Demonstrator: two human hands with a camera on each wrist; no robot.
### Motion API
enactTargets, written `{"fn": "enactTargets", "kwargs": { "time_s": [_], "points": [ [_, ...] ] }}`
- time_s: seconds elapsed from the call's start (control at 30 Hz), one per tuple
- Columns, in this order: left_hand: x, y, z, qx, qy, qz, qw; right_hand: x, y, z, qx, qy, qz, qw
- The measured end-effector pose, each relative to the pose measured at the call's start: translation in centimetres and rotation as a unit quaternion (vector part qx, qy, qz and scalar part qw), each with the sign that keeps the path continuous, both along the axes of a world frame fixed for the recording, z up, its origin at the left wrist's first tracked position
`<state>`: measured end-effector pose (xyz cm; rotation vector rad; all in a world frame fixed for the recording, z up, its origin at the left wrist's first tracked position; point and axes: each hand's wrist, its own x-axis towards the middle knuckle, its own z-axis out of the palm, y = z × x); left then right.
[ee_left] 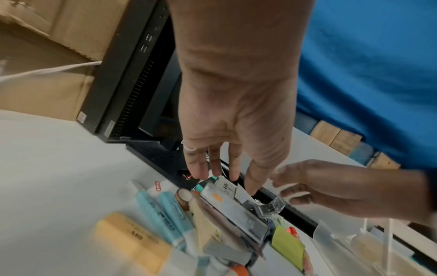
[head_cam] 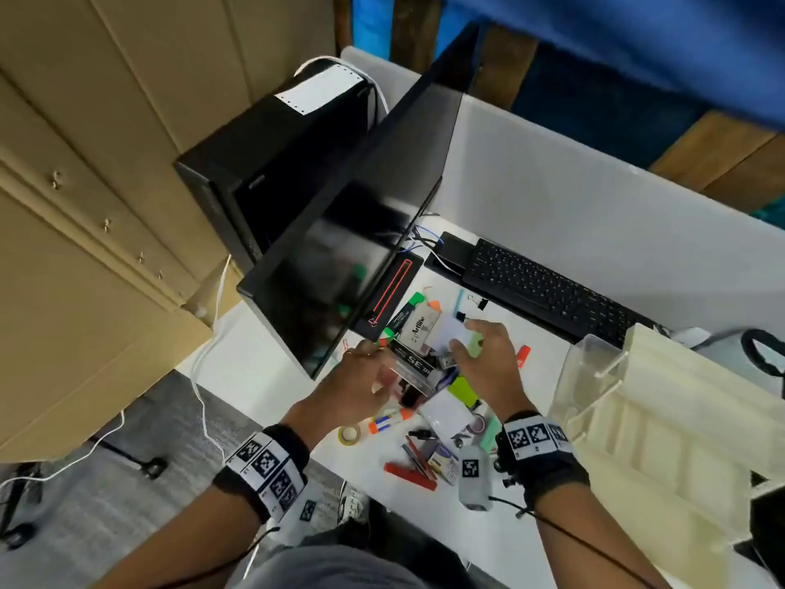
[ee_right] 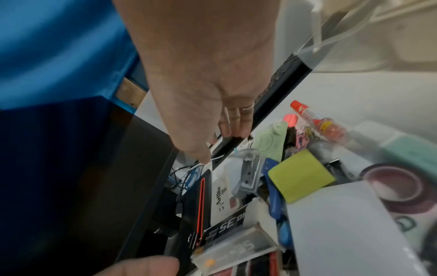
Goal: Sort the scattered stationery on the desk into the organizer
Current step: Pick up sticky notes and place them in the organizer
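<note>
Stationery lies heaped on the white desk. In the heap are a clear plastic box marked "SE", a white Artline box, a green marker and a lime sticky-note pad. My left hand hovers over the clear box with straight fingers and holds nothing. My right hand hangs over the heap's far side, fingers spread and empty. The clear acrylic organizer stands to the right, beside a cream ribbed unit.
A black monitor leans over the heap's left side and a keyboard lies behind it. Near the desk's front edge are a glue stick, a yellow tape roll and a red cutter. Two blue highlighters lie left.
</note>
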<state>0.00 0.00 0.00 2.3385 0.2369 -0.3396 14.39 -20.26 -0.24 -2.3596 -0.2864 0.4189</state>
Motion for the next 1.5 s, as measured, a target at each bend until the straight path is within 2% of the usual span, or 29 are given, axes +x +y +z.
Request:
{"fn": "enactTargets", "kwargs": {
  "time_s": [0.13, 0.2, 0.27, 0.4, 0.5, 0.67, 0.8, 0.9, 0.97, 1.07, 1.17, 1.27, 1.4, 1.5],
  "points": [
    [-1.1, -0.1, -0.4, 0.009, 0.017, 0.014, 1.000, 1.6, 2.1, -0.3, -0.095, 0.000, 0.074, 0.993],
    [-1.7, 0.0, -0.6, 0.007, 0.019, 0.015, 1.000, 2.1, 2.9, -1.4, -0.140, 0.015, 0.113, 0.984],
    [-2.5, 0.4, -0.5, 0.014, 0.021, 0.016, 1.000, 2.7, 3.5, -2.8, -0.184, -0.006, 0.144, 0.972],
    [-3.7, 1.4, -1.0, 0.018, 0.007, 0.035, 0.999, 4.2, 3.8, -6.7, -0.231, -0.020, 0.154, 0.961],
    [-4.0, 1.8, -1.4, 0.016, 0.016, 0.042, 0.999, 4.1, 4.1, -5.4, -0.237, -0.004, 0.146, 0.960],
    [-3.4, 1.4, -1.6, 0.001, 0.021, 0.030, 0.999, 4.3, 4.3, -4.4, -0.200, 0.017, 0.105, 0.974],
    [-2.6, 0.7, -1.6, -0.007, 0.021, 0.012, 1.000, 4.4, 3.3, -4.1, -0.080, 0.032, 0.079, 0.993],
    [-1.5, 0.2, -1.5, -0.022, 0.009, -0.003, 1.000, 4.0, 1.5, -1.9, -0.038, 0.035, 0.065, 0.997],
    [0.0, 0.0, -1.7, -0.038, -0.004, -0.014, 0.999, 3.4, -0.4, -0.2, -0.018, -0.004, 0.061, 0.998],
    [3.2, -0.8, -1.5, -0.034, -0.018, -0.026, 0.999, 2.1, -3.5, 2.0, 0.063, -0.016, 0.024, 0.998],
    [8.1, -2.2, -0.5, -0.005, -0.052, -0.037, 0.998, 0.4, -6.6, 3.9, 0.147, -0.023, -0.018, 0.989],
    [12.9, -4.5, -0.5, 0.029, -0.066, -0.054, 0.996, -0.8, -10.0, 3.7, 0.157, -0.041, -0.058, 0.985],
    [17.3, -8.2, -2.1, 0.108, -0.037, -0.094, 0.989, -2.7, -13.6, 3.0, 0.176, -0.011, -0.135, 0.975],
    [18.7, -10.1, -3.9, 0.190, -0.004, -0.118, 0.975, -4.2, -14.9, 3.2, 0.200, 0.047, -0.204, 0.957]
  ]
}}
